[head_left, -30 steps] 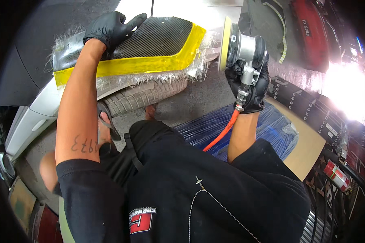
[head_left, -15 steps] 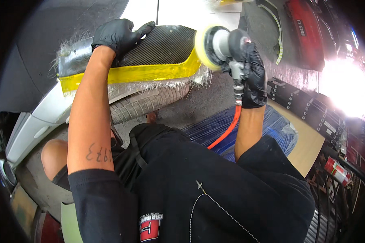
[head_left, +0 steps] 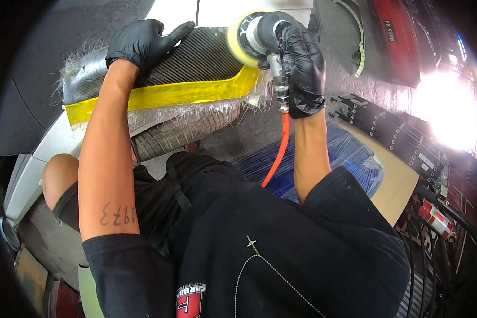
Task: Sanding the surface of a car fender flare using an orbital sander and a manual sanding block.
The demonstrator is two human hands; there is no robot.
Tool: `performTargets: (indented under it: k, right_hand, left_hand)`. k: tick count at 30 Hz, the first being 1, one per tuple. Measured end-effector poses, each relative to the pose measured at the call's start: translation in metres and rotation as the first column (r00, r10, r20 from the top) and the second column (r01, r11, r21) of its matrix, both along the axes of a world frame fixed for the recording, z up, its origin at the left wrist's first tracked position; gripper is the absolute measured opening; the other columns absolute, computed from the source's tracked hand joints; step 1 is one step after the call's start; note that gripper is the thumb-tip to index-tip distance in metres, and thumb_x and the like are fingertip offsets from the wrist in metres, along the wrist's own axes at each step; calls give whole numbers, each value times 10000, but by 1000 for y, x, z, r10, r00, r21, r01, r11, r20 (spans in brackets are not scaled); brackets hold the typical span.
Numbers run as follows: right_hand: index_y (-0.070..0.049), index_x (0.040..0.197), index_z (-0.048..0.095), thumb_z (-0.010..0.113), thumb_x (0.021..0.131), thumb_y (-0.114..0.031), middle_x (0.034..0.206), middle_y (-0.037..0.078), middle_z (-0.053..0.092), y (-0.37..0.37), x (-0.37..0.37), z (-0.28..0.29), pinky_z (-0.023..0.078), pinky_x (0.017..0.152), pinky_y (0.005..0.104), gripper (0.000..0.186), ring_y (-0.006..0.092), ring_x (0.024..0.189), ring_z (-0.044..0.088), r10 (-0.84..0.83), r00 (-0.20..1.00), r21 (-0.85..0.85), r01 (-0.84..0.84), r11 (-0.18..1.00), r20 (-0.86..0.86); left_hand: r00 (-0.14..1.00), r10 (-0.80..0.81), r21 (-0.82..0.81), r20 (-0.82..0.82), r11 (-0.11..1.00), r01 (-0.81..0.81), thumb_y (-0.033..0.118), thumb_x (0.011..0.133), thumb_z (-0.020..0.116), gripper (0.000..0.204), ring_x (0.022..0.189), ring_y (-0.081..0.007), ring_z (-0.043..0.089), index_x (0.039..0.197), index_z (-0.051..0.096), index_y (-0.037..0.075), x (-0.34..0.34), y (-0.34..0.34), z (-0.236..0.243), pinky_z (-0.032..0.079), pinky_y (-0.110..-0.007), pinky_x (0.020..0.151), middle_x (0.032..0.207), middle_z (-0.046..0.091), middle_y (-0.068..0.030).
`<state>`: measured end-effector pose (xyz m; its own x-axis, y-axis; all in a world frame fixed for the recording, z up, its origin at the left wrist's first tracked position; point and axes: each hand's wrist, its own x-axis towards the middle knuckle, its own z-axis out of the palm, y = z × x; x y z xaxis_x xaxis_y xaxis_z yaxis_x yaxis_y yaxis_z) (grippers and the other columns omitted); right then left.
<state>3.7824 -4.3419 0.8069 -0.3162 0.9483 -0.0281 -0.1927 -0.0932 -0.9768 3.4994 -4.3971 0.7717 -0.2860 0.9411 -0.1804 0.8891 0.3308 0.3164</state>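
A glossy dark carbon-fibre panel [head_left: 196, 58] lies ahead of me, its near edge bordered by a yellow strip [head_left: 180, 94] with frayed clear fibres hanging below. My left hand [head_left: 138, 45], in a black glove, grips the panel's far left part, thumb stretched out to the right; its fingertips are partly hidden. In the black glove on the other side, my right hand [head_left: 303, 74] is wrapped round an air polisher [head_left: 265, 34]. The polisher's yellow foam pad [head_left: 238, 42] is tilted on edge at the panel's right end; whether it touches I cannot tell. An orange hose [head_left: 281, 148] runs down from its handle.
A tyre [head_left: 185, 130] lies beneath the panel, with a white car body part [head_left: 42, 169] to the left. Blue plastic-wrapped material [head_left: 281, 159] and a tan board [head_left: 389, 183] lie to the right. Beyond them are a black drilled bar [head_left: 392, 135] and a red canister [head_left: 435, 218].
My right hand has carried the polisher leftward, bringing its pad further over the panel's right end. My left hand keeps its place on the panel. The whole view has shifted slightly.
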Motion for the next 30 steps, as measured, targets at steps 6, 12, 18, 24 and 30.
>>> performTargets:
  k: [6, 12, 18, 24, 30]
  right_hand:
    - [-7, 1205, 674, 672, 978, -152, 999, 17, 711, 12, -5, -6, 528, 747, 219, 270, 66, 831, 643, -5, 1000, 9, 5, 1000, -22]
    - [-22, 1179, 675, 654, 987, -160, 933, 20, 697, 16, -10, -4, 523, 650, 224, 238, 85, 735, 637, -14, 1000, 13, 14, 1000, -9]
    - [-18, 1181, 676, 653, 985, -155, 921, 29, 699, 17, -11, 0, 529, 599, 228, 241, 92, 695, 635, 8, 1000, -7, -8, 1000, -13]
    - [-8, 1192, 681, 678, 971, -143, 954, 18, 710, 16, -9, 8, 524, 656, 206, 259, 64, 750, 634, 3, 999, -27, -4, 1000, -40]
    - [-2, 1202, 680, 668, 976, -146, 984, 28, 714, 13, -8, 14, 540, 694, 223, 268, 80, 798, 655, -23, 999, 5, 24, 1000, -47]
  left_hand:
    - [1000, 23, -9, -17, 1000, -23, 848, 826, 464, 879, 835, -385, 723, 880, 770, 26, 4, 1, 5, 554, -457, 812, 861, 731, -240]
    - [998, 16, -8, -65, 1000, -17, 838, 842, 450, 850, 861, -362, 730, 900, 779, 57, 5, 0, 7, 558, -451, 830, 891, 740, -224]
    - [997, 33, 149, -74, 989, -21, 858, 823, 459, 870, 713, -368, 694, 735, 737, 38, 3, -2, -8, 530, -453, 727, 726, 696, -217]
    - [998, 29, 139, -64, 990, -20, 861, 823, 457, 868, 709, -373, 694, 725, 738, 46, 1, -3, -9, 532, -462, 726, 703, 690, -210]
    - [998, 28, 111, -62, 994, -21, 851, 829, 455, 864, 736, -387, 694, 731, 737, 41, 4, -1, -5, 531, -469, 743, 727, 689, -228]
